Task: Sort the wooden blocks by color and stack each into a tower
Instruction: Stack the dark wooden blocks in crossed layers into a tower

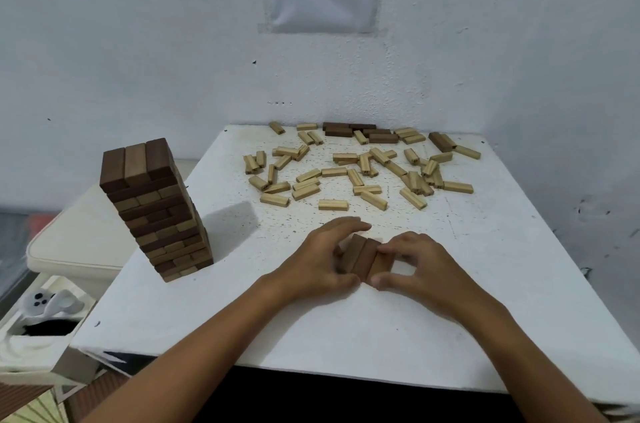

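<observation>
the left hand (323, 254) and right hand (414, 265) are curling around three dark blocks (365, 258) lying side by side on the white table (346, 336), pinching them together. a dark tower (156, 207) is standing left; light blocks (346, 173) are lying scattered behind, with more dark blocks (360, 133) near the wall.

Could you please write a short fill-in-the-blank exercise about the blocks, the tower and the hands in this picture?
1. Both hands, left and right, press together a row of ____ dark blocks lying on the table.
2. The tower stands to the ____ of the hands.
3. Most of the loose blocks scattered at the far end are ____ in colour.
4. The tower's top layer holds ____ blocks side by side.

Missing words: three; left; light; three
</observation>
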Available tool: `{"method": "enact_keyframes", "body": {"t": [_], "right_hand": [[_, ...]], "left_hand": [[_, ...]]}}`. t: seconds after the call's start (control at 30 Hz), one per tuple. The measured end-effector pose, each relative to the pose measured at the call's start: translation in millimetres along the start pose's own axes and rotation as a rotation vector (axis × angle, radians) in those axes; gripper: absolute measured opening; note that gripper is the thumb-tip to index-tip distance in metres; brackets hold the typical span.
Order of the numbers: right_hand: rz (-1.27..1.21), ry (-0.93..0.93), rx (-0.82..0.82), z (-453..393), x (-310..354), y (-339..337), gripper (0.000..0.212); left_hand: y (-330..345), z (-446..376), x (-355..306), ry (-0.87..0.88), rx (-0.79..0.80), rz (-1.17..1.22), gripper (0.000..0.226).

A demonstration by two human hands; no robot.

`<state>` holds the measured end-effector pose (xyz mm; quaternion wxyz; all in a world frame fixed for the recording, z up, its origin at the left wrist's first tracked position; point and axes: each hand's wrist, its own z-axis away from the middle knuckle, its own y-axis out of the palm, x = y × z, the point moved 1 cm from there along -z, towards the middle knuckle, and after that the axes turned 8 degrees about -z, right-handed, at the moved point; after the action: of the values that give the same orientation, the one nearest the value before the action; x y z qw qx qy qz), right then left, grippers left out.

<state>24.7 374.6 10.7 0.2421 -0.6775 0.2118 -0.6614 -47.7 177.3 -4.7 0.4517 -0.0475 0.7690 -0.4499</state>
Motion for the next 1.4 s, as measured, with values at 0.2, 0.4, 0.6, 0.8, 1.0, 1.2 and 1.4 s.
{"method": "enact_keyframes", "body": {"t": [0.2, 0.4, 0.6, 0.8, 1.0, 1.2, 1.4], "right_hand": [[0.069, 0.009, -0.033, -1.0, -1.1, 4.1, 0.034], [-0.025, 0.06, -0.139, 7.2, 2.1, -0.2, 0.022], [-0.22, 0.042, -0.313, 5.3, 3.9, -1.9, 0.014], [-0.798, 0.134, -0.365, -10.8, 11.6, 18.4, 0.039], [-0.864, 0.109, -0.293, -22.5, 22.6, 32.9, 0.077], [-0.869, 0.091, -0.366, -19.4, 20.2, 53.7, 0.069], [-0.853, 0.063, -0.423, -17.4, 20.1, 59.9, 0.068]], "left_hand": [[16.2, -0.3, -7.5, -0.04, -0.036, -0.011, 0.095], [11.9, -8.7, -8.3, 0.04, 0.037, 0.044, 0.092], [1.9, -11.9, -5.5, 0.084, 0.053, 0.101, 0.087], [19.6, -1.2, -25.3, -0.212, -0.32, 0.639, 0.063], [42.3, -2.5, -36.8, -0.296, -0.441, 0.878, 0.065], [43.2, -7.0, -40.4, -0.335, -0.453, 0.877, 0.069], [39.0, -9.0, -37.8, -0.333, -0.411, 0.888, 0.063]]}}
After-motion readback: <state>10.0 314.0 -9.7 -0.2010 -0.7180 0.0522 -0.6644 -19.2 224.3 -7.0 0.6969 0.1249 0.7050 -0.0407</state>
